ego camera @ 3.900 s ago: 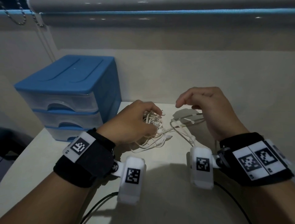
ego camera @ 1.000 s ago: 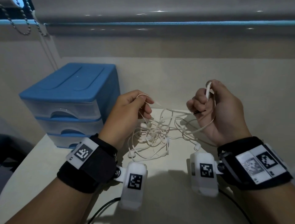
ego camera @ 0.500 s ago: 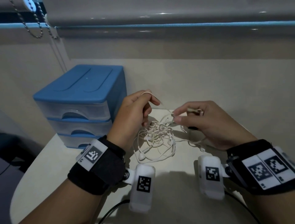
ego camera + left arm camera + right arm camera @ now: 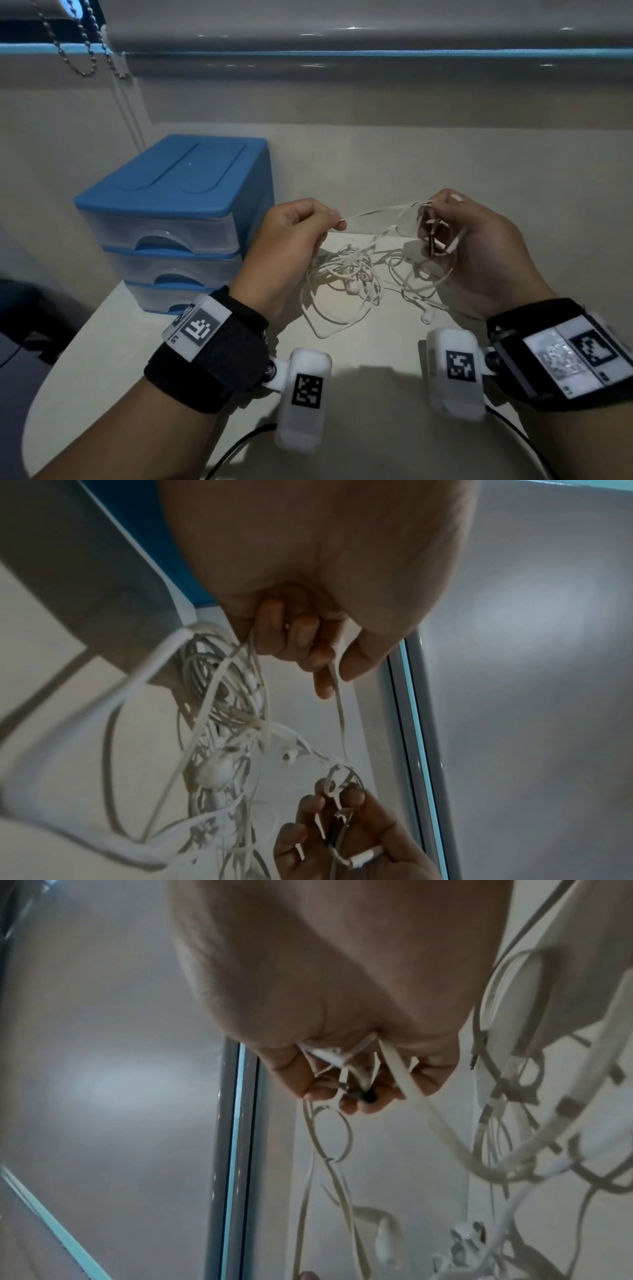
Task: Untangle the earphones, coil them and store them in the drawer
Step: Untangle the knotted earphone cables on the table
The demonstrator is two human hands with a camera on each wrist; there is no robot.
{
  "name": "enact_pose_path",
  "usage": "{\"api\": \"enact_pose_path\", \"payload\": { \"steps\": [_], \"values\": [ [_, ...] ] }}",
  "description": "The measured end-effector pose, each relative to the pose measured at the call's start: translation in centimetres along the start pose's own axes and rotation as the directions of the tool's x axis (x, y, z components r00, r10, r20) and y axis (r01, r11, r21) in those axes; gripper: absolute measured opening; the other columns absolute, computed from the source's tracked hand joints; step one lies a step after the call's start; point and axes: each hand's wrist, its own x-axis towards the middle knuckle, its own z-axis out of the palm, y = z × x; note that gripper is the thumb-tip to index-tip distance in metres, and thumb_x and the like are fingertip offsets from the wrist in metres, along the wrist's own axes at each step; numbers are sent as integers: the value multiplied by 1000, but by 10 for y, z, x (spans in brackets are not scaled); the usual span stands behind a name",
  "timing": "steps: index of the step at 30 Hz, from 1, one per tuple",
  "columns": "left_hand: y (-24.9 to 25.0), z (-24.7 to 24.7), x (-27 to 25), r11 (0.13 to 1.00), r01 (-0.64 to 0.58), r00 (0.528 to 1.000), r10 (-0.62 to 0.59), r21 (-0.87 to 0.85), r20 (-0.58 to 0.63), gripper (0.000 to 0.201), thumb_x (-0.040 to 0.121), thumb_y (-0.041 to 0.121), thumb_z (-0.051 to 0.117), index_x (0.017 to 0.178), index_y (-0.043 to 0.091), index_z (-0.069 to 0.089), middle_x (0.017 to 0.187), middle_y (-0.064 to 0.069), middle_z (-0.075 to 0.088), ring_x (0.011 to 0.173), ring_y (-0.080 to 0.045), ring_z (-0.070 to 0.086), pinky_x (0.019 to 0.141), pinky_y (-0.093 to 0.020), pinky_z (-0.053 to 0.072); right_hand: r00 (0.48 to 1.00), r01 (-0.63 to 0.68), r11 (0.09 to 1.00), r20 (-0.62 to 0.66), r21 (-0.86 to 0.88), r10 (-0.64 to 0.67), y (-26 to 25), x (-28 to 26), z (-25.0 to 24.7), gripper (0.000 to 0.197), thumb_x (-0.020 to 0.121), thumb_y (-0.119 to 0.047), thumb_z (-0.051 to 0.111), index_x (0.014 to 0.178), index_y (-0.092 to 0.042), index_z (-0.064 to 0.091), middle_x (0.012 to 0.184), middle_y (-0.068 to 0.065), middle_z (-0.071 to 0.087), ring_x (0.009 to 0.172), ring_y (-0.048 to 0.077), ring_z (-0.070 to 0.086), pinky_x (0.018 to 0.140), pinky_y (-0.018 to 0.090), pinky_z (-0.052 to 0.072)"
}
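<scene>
Untangling step, both hands busy w/ the cable.
My left hand (image 4: 291, 240) pinches one strand; my right hand (image 4: 479, 246) clutches loops plus the plug. Earphones (image 4: 349, 274) hang betw. them, knot drooping onto the table (image 4: 359, 394). Next, I reckon: ease the plug thru gently. Drawer unit (image 4: 178, 219) left of my left hand, drawers closed; wall and blind beyond.

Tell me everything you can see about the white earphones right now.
The earphones are thin white cable, flat like ribbon in the wrist views, still knotted in a loose heap on the pale table right of the blue drawer unit. At least two buds show, one near the heap's middle, one lying toward the right. A strand is stretched in the air: the left hand pinches one end, the right hand holds several loops and a white plug-like piece.
</scene>
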Motion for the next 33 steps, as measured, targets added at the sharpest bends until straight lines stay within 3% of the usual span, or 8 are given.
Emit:
{"api": "enact_pose_path", "payload": {
  "steps": [3, 6, 9, 14, 16, 25, 29, 33],
  "values": [
    [2, 0, 0, 996, 20, 1000, -21, -92, -6, 19, 97, 7, 56, 92, 0, 74, 61, 0, 37, 45, -8, 26, 43, -20, 21, 1000, 17, 999, -15, 29, -16, -2, -1, 1, 23, 93, -9, 43, 72, -15, 47, 90, 9, 70, 87, 19, 61, 65, 25, 43],
    [2, 0, 0, 994, 18, 1000, -16, -109, 18, 23, 95, -1, 53, 102, 5, 73, 63, -2, 42, 51, -10, 33, 48, -22, 26, 998, -4, 991, 61, 133, -4, -5, -4, 2, 21, 94, -11, 39, 74, -15, 43, 117, 23, 70, 106, 26, 64, 73, 31, 42],
    [0, 1, -1, 1000, 2, 993, -5, 26, 115, 27, 91, -6, 58, 105, 12, 73, 69, -4, 47, 58, -12, 43, 56, -23, 38, 997, -50, 983, 60, 174, 40, -4, -3, 2, 21, 97, -16, 41, 76, -17, 46, 99, 20, 69, 95, 23, 70, 67, 28, 41],
    [-8, 0, -2, 933, -51, 951, -63, 357, 301, 29, 85, 3, 76, 104, 25, 76, 81, 10, 63, 71, -4, 57, 71, -18, 47, 996, -81, 979, 38, 186, 76, -3, 0, 3, 25, 99, -20, 43, 74, -18, 48, 81, 13, 60, 67, 21, 55, 59, 27, 43],
    [-11, -1, -2, 919, -48, 945, -84, 391, 315, 24, 87, 9, 77, 103, 27, 77, 80, 13, 67, 73, -2, 60, 73, -19, 49, 997, -69, 980, 38, 185, 63, -2, 1, 5, 25, 99, -18, 44, 75, -17, 49, 78, 13, 57, 65, 21, 53, 58, 28, 41],
    [-12, -6, 0, 878, -69, 949, -88, 474, 301, 13, 88, 9, 76, 89, 21, 81, 74, 2, 76, 66, -7, 66, 72, -30, 57, 996, -68, 998, 54, 17, 67, 4, 5, 2, 21, 98, -21, 47, 77, -18, 49, 67, 9, 44, 63, 21, 42, 62, 34, 30],
    [-15, -7, 0, 851, -87, 944, -96, 517, 316, 12, 88, 8, 76, 84, 18, 80, 72, 4, 76, 64, -4, 66, 75, -33, 60, 995, -55, 991, 81, -123, 65, 9, 2, 8, 17, 92, -21, 60, 81, -19, 47, 71, 7, 37, 62, 17, 41, 65, 35, 34],
    [-11, -2, -2, 878, -128, 949, -27, 461, 315, 8, 98, 21, 68, 92, 18, 72, 85, -1, 75, 74, -15, 67, 73, -35, 54, 976, -47, 965, 195, -257, 99, 12, -5, 11, 27, 84, -4, 72, 98, -13, 50, 64, 2, 47, 51, 15, 49, 49, 27, 47]
  ]
}}
